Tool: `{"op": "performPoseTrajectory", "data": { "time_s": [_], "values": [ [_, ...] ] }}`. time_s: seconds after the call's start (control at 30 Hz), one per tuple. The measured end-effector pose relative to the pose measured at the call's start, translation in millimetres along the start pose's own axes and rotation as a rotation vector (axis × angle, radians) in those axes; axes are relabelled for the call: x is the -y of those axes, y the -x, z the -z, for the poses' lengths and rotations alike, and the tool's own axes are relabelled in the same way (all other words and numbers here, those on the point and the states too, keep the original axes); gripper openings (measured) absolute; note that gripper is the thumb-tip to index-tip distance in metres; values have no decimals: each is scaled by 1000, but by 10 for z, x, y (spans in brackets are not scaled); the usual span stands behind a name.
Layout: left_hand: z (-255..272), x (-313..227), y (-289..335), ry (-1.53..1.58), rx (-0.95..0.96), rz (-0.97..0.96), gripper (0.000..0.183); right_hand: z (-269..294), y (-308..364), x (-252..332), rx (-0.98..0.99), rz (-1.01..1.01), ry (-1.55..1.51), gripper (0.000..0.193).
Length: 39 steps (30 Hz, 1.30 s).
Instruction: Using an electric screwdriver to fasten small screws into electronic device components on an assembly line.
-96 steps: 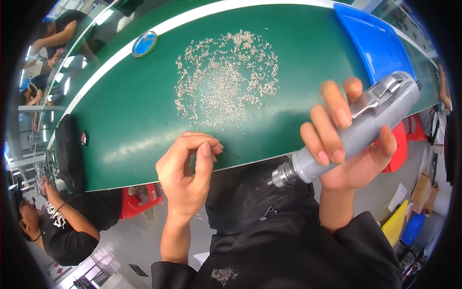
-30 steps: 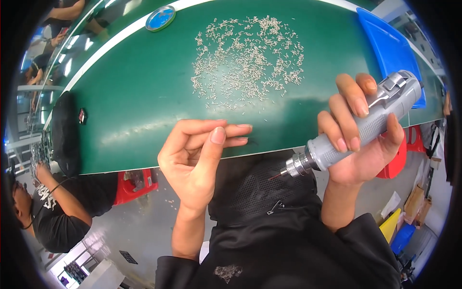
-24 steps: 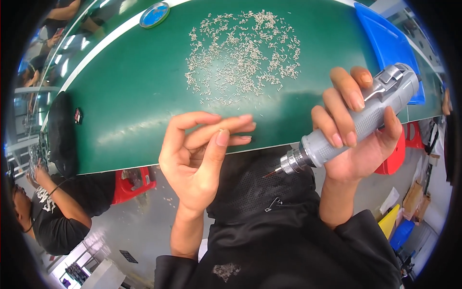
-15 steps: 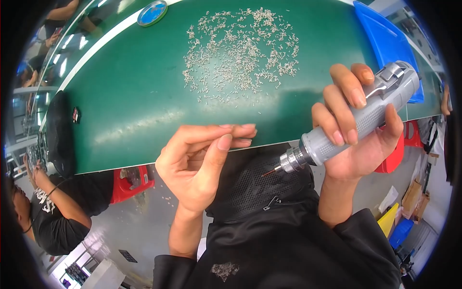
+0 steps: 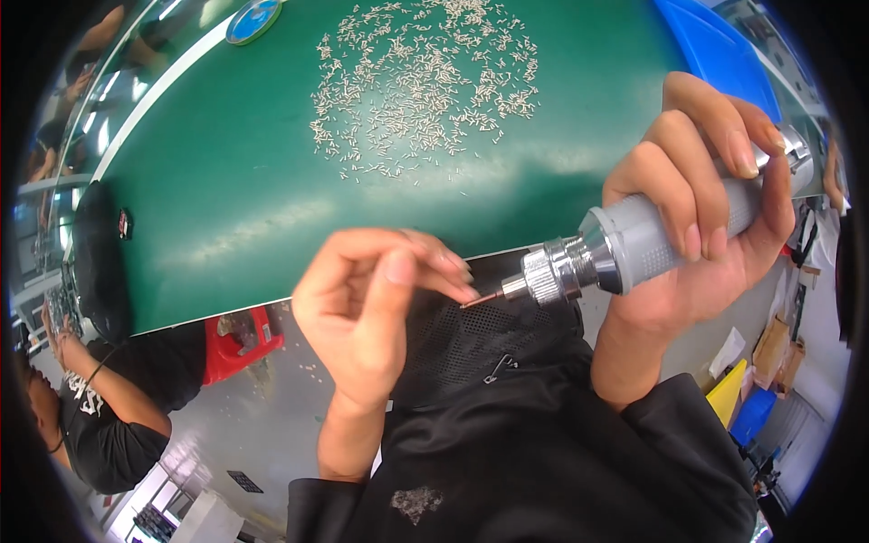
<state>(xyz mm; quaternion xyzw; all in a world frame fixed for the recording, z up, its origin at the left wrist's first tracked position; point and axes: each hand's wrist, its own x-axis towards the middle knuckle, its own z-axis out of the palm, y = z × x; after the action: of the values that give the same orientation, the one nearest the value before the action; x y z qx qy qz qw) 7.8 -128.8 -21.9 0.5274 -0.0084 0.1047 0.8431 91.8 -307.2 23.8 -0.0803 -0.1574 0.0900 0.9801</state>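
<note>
My right hand is wrapped round a grey electric screwdriver with a knurled metal collar. Its thin, copper-coloured bit points left and slightly down. At the bit's tip are the fingertips of my left hand; one seems to touch it. The fingers of that hand are bent together with the thumb against them, and anything held there is hidden or too small to make out. Many tiny silvery pins or screws lie scattered on the green table beyond my hands.
A blue tray stands at the far right, and a round blue-filled dish at the far left. Nearer on the left lies a black bundle. A person in black sits left of me, by a red stool.
The screwdriver has tilted closer to level, and its bit has come left to my left fingertips. My left thumb has drawn back from the fingertips. The view has shifted slightly.
</note>
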Motion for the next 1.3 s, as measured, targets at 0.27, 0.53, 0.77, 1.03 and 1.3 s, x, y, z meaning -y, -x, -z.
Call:
{"op": "performPoseTrajectory", "data": {
  "time_s": [0.27, 0.53, 0.77, 1.03, 1.3],
  "values": [
    [134, -4, -109, 23, -97, 28, 12, 75, 6, 147, -14, 16, 30, 10],
    [313, -115, -238, -1204, -127, -349, 12, 122, 43, 111, -105, 13, 44, 13],
    [383, -142, -411, -1542, 102, -458, 17, 166, 70, 122, -69, -31, 28, 14],
    [428, -244, -525, -1834, 427, -564, 21, 189, 86, 87, -82, -48, 23, 11],
    [526, -182, -506, -1644, 293, -489, 17, 187, 127, 77, -72, -99, 22, 12]
  ]
}}
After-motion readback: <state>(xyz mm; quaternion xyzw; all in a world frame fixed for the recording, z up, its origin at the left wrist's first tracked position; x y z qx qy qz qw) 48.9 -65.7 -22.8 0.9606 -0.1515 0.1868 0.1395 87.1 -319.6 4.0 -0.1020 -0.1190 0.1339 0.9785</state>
